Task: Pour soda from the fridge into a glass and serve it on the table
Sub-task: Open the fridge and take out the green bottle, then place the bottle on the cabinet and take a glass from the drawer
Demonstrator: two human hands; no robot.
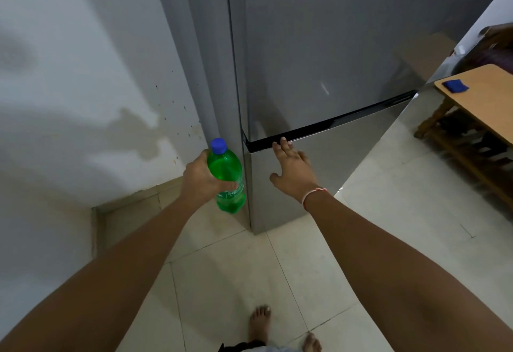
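Observation:
My left hand [201, 178] grips a green soda bottle [227, 176] with a blue cap, held upright just left of the fridge's corner. The grey fridge [319, 60] fills the middle of the view, both doors closed. My right hand [291, 168] lies flat and spread on the lower door [347, 157], fingertips at the dark gap [333, 122] between the two doors. No glass is in view.
A wooden table [483, 99] with a small blue cloth [455, 86] stands at the right, a lower shelf beneath it. A white wall [83, 74] with stains runs along the left. Pale floor tiles [236, 268] lie underfoot, with my bare feet [259, 321] at the bottom.

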